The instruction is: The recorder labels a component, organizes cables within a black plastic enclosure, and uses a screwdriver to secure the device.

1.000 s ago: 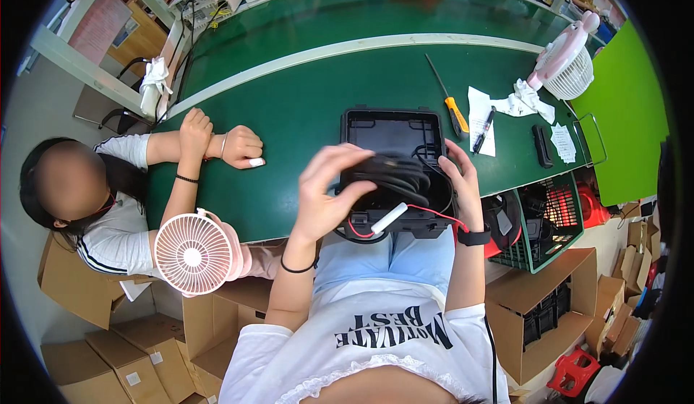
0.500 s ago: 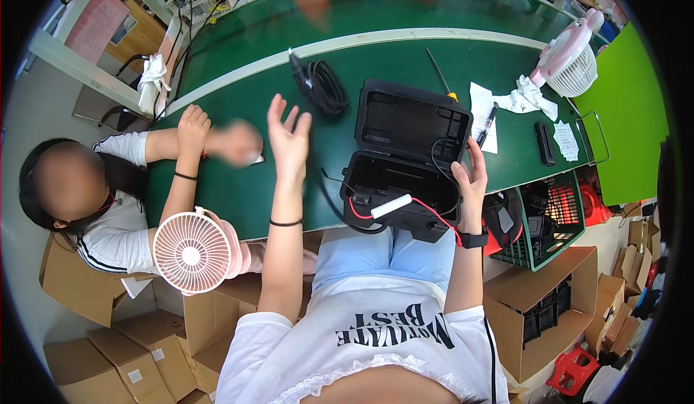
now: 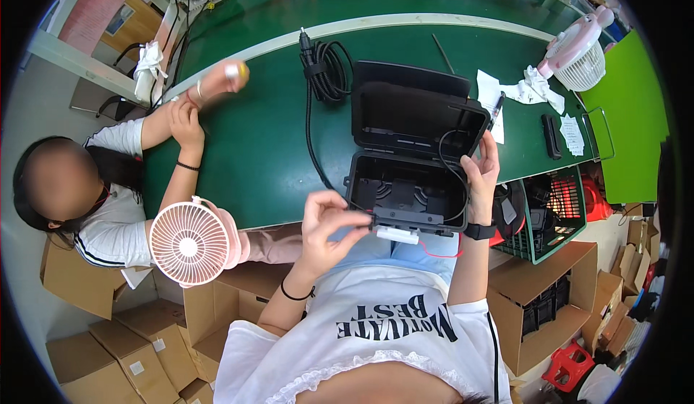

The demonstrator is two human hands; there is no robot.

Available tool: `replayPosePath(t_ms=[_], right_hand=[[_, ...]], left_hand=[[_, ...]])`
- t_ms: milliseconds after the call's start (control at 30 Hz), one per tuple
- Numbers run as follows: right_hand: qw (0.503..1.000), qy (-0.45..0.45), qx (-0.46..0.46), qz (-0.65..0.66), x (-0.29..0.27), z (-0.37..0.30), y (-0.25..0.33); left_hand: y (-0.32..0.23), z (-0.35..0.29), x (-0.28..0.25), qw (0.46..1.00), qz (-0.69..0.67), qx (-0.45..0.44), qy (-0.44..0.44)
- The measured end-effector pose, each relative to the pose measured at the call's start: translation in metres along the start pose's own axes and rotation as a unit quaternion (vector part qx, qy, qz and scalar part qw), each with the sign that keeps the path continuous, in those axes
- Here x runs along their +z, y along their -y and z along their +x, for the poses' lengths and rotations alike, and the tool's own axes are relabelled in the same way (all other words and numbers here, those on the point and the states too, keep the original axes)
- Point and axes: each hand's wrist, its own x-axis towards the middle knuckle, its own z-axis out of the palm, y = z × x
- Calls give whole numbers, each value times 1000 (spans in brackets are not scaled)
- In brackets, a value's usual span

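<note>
A black plastic case (image 3: 405,159) stands tilted at the table's near edge above my lap, its lid (image 3: 419,107) raised. My right hand (image 3: 483,176) grips its right side near the hinge, thumb in front. At the lower left corner my left hand (image 3: 329,234) brings thumb and index finger together in a pinch; what lies between the fingertips cannot be made out. Beside them a white sleeve (image 3: 397,235) lies along the case's front edge, with a red wire (image 3: 442,254) coming off its right end. A black cable (image 3: 312,133) runs from a coil down toward this corner.
Left of me a co-worker (image 3: 119,187) has both arms on the green table (image 3: 267,158). A pink fan (image 3: 189,245) stands in front of them, another fan (image 3: 578,60) far right. Paper (image 3: 488,86), a pen (image 3: 497,111) and a green crate (image 3: 571,201) are on the right.
My left hand has come down from over the table to the case's lower left corner, its fingers drawing together. The case has tipped, showing its inside. The co-worker's far hand has moved farther away.
</note>
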Motion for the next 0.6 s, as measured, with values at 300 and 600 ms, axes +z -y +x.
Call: replayPosePath(t_ms=[300, 600], right_hand=[[996, -47, 56, -54, 48, -14, 53], [990, -43, -9, -135, 43, -18, 36]], left_hand=[[30, -54, 18, 973, 144, 180, 12], [17, -59, 23, 998, -38, 9, -41]])
